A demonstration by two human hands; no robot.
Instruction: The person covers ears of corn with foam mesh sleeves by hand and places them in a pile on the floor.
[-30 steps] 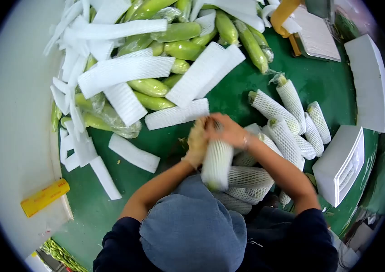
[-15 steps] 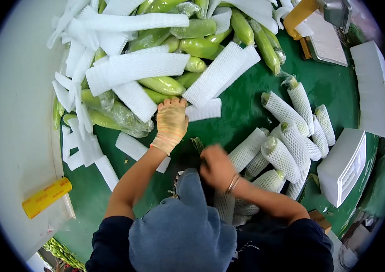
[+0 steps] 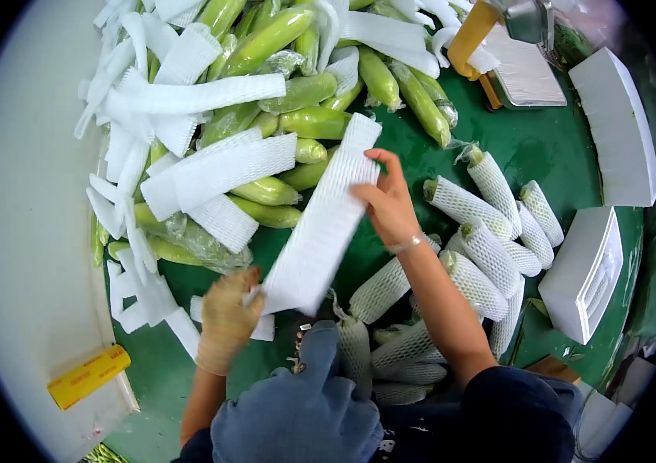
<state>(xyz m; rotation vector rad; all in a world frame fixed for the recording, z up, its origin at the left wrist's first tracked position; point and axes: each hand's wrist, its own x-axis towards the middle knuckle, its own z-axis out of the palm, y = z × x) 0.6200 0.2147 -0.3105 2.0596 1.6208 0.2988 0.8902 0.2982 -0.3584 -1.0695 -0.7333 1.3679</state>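
Note:
A flat white foam net sleeve (image 3: 324,216) stretches diagonally between my hands over the green table. My left hand (image 3: 227,312), in a pale glove, pinches its lower left end. My right hand (image 3: 389,197), bare with a bracelet at the wrist, grips its upper right edge between thumb and fingers. Behind the sleeve lies a pile of green, film-wrapped long vegetables (image 3: 270,42), with more flat foam sleeves (image 3: 220,166) strewn over them. To the right of my right forearm, several vegetables in foam nets (image 3: 490,255) lie in a group.
A yellow roll (image 3: 88,376) lies at the left edge of the green table (image 3: 575,147). A scale (image 3: 525,69) stands at the back right, near a yellow object (image 3: 471,38). White foam boxes (image 3: 617,127) line the right side.
My left hand has moved down and left from the pile, bringing a foam sleeve with it. My right hand has risen from near my body and taken hold of the sleeve's upper part.

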